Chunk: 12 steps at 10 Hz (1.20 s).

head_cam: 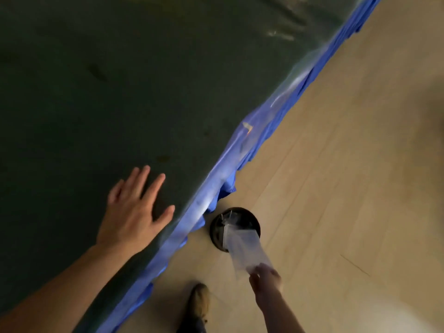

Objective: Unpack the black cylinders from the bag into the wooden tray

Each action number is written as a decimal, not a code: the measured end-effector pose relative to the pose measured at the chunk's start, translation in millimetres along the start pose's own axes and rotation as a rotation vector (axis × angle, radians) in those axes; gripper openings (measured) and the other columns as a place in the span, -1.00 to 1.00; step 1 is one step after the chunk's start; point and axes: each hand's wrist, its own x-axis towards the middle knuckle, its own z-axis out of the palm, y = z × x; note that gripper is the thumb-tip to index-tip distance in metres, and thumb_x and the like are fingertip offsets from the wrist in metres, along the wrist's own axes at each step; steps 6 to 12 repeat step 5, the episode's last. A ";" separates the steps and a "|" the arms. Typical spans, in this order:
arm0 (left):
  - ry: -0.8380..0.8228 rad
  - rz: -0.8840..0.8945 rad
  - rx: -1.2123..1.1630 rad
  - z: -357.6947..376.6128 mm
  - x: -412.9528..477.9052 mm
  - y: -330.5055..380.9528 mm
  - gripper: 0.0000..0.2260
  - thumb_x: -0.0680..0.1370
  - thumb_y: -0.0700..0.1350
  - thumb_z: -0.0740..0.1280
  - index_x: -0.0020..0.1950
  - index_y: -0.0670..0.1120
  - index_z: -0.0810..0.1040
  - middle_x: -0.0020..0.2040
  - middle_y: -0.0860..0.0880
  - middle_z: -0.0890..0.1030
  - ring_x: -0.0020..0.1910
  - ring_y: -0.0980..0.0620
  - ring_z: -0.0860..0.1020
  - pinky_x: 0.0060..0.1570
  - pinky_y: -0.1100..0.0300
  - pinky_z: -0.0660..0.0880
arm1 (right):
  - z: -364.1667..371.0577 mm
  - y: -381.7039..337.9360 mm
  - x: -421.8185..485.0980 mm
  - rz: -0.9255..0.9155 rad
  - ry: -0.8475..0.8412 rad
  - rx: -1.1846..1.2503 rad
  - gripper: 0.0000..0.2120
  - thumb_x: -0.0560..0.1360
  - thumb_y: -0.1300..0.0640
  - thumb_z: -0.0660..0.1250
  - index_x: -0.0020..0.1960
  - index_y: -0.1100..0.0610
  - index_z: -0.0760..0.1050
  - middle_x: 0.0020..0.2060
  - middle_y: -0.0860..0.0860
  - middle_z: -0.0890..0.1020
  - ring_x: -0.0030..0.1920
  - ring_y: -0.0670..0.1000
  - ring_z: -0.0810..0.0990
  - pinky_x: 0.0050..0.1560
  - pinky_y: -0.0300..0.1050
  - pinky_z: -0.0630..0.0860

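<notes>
My right hand (265, 276) is low over the floor, pinching one end of a clear plastic bag (242, 247). The bag hangs with its other end over a round black bin (216, 227) that stands on the floor beside the table. I cannot tell whether the bag holds anything. My left hand (134, 212) lies flat with fingers spread on the dark green table top (96, 92), near its edge. No black cylinders and no wooden tray are in view.
A blue cloth under clear plastic (230, 159) hangs along the table edge, running diagonally. Light wooden floor (336, 164) fills the right side. My shoe (200, 301) stands near the bin at the bottom.
</notes>
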 end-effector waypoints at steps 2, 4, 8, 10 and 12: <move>0.028 0.017 0.008 6.5 -2.9 -1.8 -0.31 0.51 0.28 0.19 0.57 -0.04 0.38 0.63 -0.20 0.28 0.61 -0.22 0.26 0.45 -0.26 0.23 | 63.3 0.8 112.8 0.045 0.007 -0.120 -0.85 0.51 0.35 0.40 0.05 0.29 0.49 -0.16 0.26 0.61 -0.18 0.23 0.61 -0.18 0.04 0.57; 0.008 0.037 -0.021 3.2 0.4 -5.6 -0.29 0.51 0.28 0.20 0.59 -0.04 0.33 0.64 -0.20 0.24 0.61 -0.24 0.23 0.46 -0.32 0.27 | 81.9 34.8 141.9 0.167 0.013 -0.315 -0.79 0.59 0.28 0.36 0.19 0.33 0.51 0.10 0.33 0.63 0.17 0.31 0.65 0.13 0.18 0.63; 0.024 0.032 -0.018 1.4 -1.5 -5.4 -0.30 0.51 0.30 0.21 0.59 -0.01 0.33 0.64 -0.18 0.25 0.61 -0.23 0.24 0.45 -0.27 0.24 | 75.4 59.3 105.1 0.250 -0.030 -0.357 -0.86 0.62 0.33 0.30 0.17 0.31 0.49 0.07 0.30 0.63 0.09 0.28 0.68 0.06 0.13 0.63; 0.024 0.032 -0.018 1.4 -1.5 -5.4 -0.30 0.51 0.30 0.21 0.59 -0.01 0.33 0.64 -0.18 0.25 0.61 -0.23 0.24 0.45 -0.27 0.24 | 75.4 59.3 105.1 0.250 -0.030 -0.357 -0.86 0.62 0.33 0.30 0.17 0.31 0.49 0.07 0.30 0.63 0.09 0.28 0.68 0.06 0.13 0.63; 0.024 0.032 -0.018 1.4 -1.5 -5.4 -0.30 0.51 0.30 0.21 0.59 -0.01 0.33 0.64 -0.18 0.25 0.61 -0.23 0.24 0.45 -0.27 0.24 | 75.4 59.3 105.1 0.250 -0.030 -0.357 -0.86 0.62 0.33 0.30 0.17 0.31 0.49 0.07 0.30 0.63 0.09 0.28 0.68 0.06 0.13 0.63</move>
